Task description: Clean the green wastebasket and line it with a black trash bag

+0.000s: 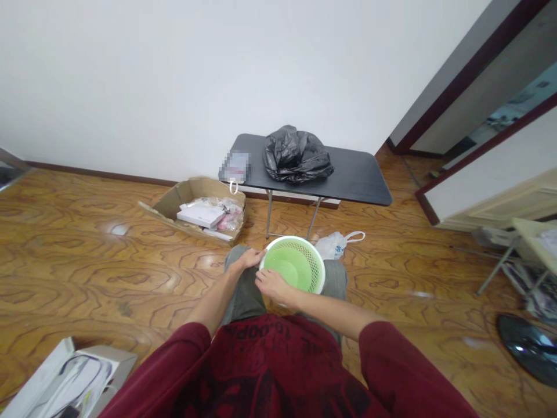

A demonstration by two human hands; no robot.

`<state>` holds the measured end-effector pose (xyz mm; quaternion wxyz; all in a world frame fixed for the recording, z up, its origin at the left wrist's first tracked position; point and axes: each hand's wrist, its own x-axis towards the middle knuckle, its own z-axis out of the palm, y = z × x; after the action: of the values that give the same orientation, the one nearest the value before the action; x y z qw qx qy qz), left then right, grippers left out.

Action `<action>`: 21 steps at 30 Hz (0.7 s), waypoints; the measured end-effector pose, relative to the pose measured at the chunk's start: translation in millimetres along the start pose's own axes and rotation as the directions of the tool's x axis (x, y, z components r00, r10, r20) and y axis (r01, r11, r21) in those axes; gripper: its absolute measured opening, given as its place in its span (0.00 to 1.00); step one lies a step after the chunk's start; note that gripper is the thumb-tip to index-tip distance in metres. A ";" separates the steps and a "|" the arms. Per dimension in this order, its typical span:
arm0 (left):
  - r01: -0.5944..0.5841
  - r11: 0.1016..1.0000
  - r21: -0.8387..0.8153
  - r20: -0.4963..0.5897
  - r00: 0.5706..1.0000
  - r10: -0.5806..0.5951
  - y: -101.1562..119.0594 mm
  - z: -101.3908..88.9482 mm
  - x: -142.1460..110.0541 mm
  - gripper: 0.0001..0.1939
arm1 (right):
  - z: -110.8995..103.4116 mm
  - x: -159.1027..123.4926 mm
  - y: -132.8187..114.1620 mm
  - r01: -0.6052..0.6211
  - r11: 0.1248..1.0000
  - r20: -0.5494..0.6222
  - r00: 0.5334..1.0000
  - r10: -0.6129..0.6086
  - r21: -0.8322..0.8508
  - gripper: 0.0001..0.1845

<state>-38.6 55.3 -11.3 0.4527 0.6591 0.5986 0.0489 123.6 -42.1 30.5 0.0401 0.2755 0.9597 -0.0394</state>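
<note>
A round green plastic basket [290, 262] with a white rim and a perforated side rests between my knees, tilted so that its inside faces me. My left hand [252, 257] is closed at the left edge of the rim, its fingertips partly hidden. Close by, my right hand [270, 283] crosses over the near left part of the rim with its fingers curled onto it. Both hands are only a short way apart. Nothing shows inside the basket.
Ahead stands a black folding table [357, 174] with a black plastic bag [296, 155] on it. A cardboard box [174, 200] lies on the floor at left, a white plastic bag [334, 246] right of the basket. An open white box [104, 363] is at lower left.
</note>
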 end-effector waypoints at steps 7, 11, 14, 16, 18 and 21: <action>-0.028 1.000 -0.007 0.005 1.000 0.028 -2.0 -3.1 -0.8 0.37 | 4.6 15.7 3.4 -0.083 0.996 -0.024 0.996 0.083 -0.017 0.13; -0.014 1.000 -0.008 0.014 1.000 0.015 -2.2 1.0 -2.0 0.38 | 15.2 -15.7 -7.6 0.137 0.991 0.061 0.989 -0.137 0.008 0.15; -0.014 1.000 0.010 0.007 1.000 0.014 -1.5 2.8 -0.6 0.37 | 16.0 -36.6 -7.2 0.130 0.991 0.059 0.990 -0.132 0.033 0.13; -0.013 0.999 0.035 0.009 1.000 0.012 -0.8 2.9 0.5 0.38 | 14.3 -44.1 -2.9 0.090 0.989 0.040 0.995 -0.095 0.113 0.11; -0.011 0.998 0.067 0.016 1.000 0.010 0.4 2.8 0.7 0.38 | 13.8 -46.4 1.6 -0.006 0.964 0.019 1.000 0.001 0.267 0.11; -0.016 0.991 0.130 0.007 1.000 0.015 2.5 3.6 -2.0 0.38 | 17.6 -47.0 5.0 -0.217 0.826 0.024 0.971 0.239 0.521 0.14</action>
<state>-35.2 52.0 -10.8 0.4101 0.6920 0.5940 0.0115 166.9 -64.3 17.3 -0.0516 0.3893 0.8741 -0.2860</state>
